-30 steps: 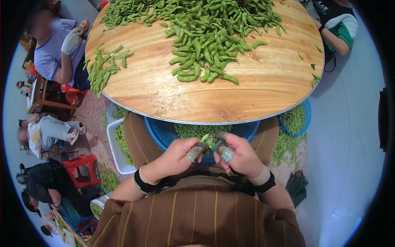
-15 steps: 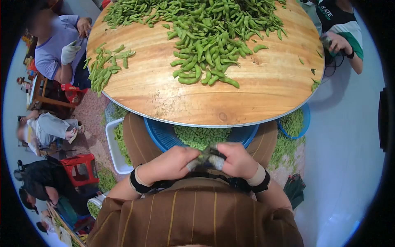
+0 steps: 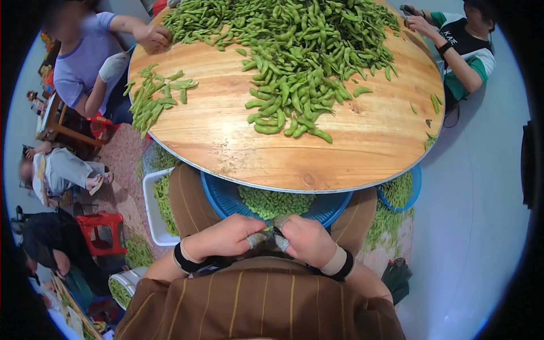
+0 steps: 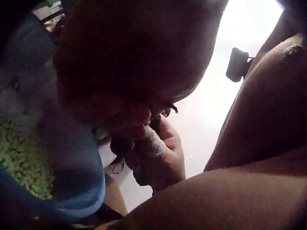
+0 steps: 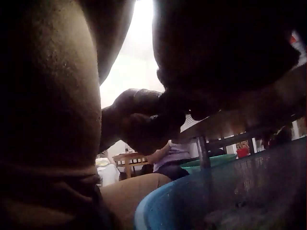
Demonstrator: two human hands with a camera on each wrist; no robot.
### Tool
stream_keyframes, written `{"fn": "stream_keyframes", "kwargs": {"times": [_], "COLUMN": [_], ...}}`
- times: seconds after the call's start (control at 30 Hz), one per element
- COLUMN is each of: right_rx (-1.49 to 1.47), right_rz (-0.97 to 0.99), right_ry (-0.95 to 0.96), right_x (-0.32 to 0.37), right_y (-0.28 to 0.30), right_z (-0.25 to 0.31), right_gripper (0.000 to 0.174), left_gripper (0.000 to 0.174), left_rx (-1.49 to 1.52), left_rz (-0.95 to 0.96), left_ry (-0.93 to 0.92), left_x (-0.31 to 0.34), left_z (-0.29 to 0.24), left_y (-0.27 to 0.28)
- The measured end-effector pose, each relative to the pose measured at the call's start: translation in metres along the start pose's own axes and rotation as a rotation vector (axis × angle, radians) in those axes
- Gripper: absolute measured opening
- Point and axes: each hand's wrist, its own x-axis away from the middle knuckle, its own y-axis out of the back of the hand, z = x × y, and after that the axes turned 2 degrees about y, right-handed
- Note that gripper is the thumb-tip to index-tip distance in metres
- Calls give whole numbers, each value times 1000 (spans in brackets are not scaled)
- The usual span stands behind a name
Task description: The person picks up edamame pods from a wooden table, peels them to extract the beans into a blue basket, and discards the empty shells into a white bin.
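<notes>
My left hand (image 3: 229, 235) and right hand (image 3: 309, 241) meet over my lap, at the near rim of a blue basin (image 3: 218, 198). Between their fingertips a small bit of green edamame pod (image 3: 268, 229) shows, mostly hidden by the fingers that pinch it from both sides. Grey wrapping (image 3: 256, 239) covers the thumbs. Shelled green beans (image 3: 275, 203) lie in the basin. In the left wrist view the other hand's wrapped thumb (image 4: 154, 143) points in at the dark fingers. The right wrist view is too dark to show the pod.
A round wooden table (image 3: 226, 153) overhangs the basin, heaped with edamame pods (image 3: 306, 62). Beside my legs stand a white tub (image 3: 152, 209) and a blue basket (image 3: 418, 190); empty-looking pods (image 3: 385, 226) litter the floor. Two people sit at the table's sides; a red stool (image 3: 102, 229) stands left.
Both hands have come lower and slightly left in the head view, staying together; the green pod between them is now mostly covered. The person at the left has reached onto the table.
</notes>
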Motion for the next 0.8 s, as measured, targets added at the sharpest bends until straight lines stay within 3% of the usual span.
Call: {"fn": "stream_keyframes", "kwargs": {"times": [0.07,0.17,0.2,0.27,0.3,0.33,0.4,0.47,0.7,0.8], "right_rx": [-6,-137,-200,-669,-852,-857,-498,-491,-333,-264], "right_rz": [52,-48,-3,7,0,4,-130,-117,-88,-68], "right_ry": [23,-42,-123,-455,-526,-532,-307,-324,-239,-213], "right_x": [3,-3,-3,-4,-6,-6,-5,-4,-8,-8], "right_y": [-1,-2,3,6,10,7,1,1,4,6], "right_z": [1,1,-2,-6,-7,-8,-12,-13,-13,-14], "right_gripper": [24,22,18,16,16,16,17,16,17,16], "left_gripper": [10,11,14,15,15,15,15,15,15,10], "left_rx": [-63,211,372,755,765,704,643,617,1035,792], "left_rz": [10,164,243,187,191,151,108,-54,-218,-189], "left_ry": [-76,72,234,336,347,346,346,458,446,394], "left_x": [-1,-6,-6,-5,-5,-7,-9,-10,-10,-11], "left_z": [0,0,1,1,2,3,5,7,5,6], "left_y": [1,5,6,1,-2,-4,-8,-11,-12,-14]}}
